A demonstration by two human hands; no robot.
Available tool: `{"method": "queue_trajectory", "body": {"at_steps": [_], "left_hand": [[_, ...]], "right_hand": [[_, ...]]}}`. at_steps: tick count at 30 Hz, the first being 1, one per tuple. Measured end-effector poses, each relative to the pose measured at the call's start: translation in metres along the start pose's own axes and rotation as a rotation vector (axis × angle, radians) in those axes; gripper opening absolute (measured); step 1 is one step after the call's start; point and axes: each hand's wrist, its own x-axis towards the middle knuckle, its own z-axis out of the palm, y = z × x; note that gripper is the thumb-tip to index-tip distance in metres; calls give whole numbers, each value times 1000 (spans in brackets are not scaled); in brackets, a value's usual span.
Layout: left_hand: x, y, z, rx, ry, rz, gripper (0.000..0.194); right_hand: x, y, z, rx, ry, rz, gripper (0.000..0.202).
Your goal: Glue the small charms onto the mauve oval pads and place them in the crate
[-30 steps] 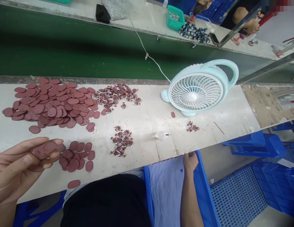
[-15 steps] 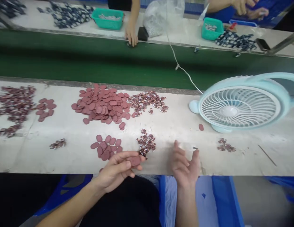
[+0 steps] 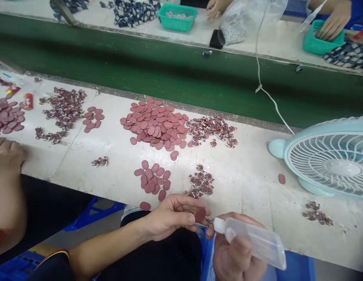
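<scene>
In my left hand [image 3: 175,216] a dark-red oval piece [image 3: 200,214] is pinched between thumb and fingers. My right hand [image 3: 236,255] grips a clear squeeze bottle [image 3: 257,238] with a white cap. The bottle lies tilted, its thin dark tip pointing left at the oval piece; whether they touch I cannot tell. Just beyond my left hand lies a loose group of red ovals [image 3: 149,181]. To the right of these is a small heap of brown-and-white bow-like pieces [image 3: 201,183].
Farther back sit a large pile of red ovals [image 3: 154,123] and more bow-like pieces [image 3: 212,128]. A light-blue fan [image 3: 333,156] stands at right. Someone's arm [image 3: 7,183] rests at left. Across the green gap, other people's hands work near green baskets [image 3: 177,23].
My view has swung left, so the table appears shifted right. My right hand has come in toward the left one, the bottle now plainly visible beside the oval piece. The left hand keeps its oval.
</scene>
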Motion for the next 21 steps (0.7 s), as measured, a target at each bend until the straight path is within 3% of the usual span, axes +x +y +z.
{"method": "queue_trajectory", "body": {"at_steps": [9,16,18,21], "left_hand": [[1,2,2,1,2,5,41],[0,3,2,-6,5,11,40],[0,3,1,-2,4,13,41],[1,3,1,-3,6,16,41]], "right_hand": [[1,2,9,-97,4,-111,18],[4,1,0,-151,-39,-57,22],[4,1,-7,-173,-88,-37,26],[0,5,-16,-217,-269,117,37]]}}
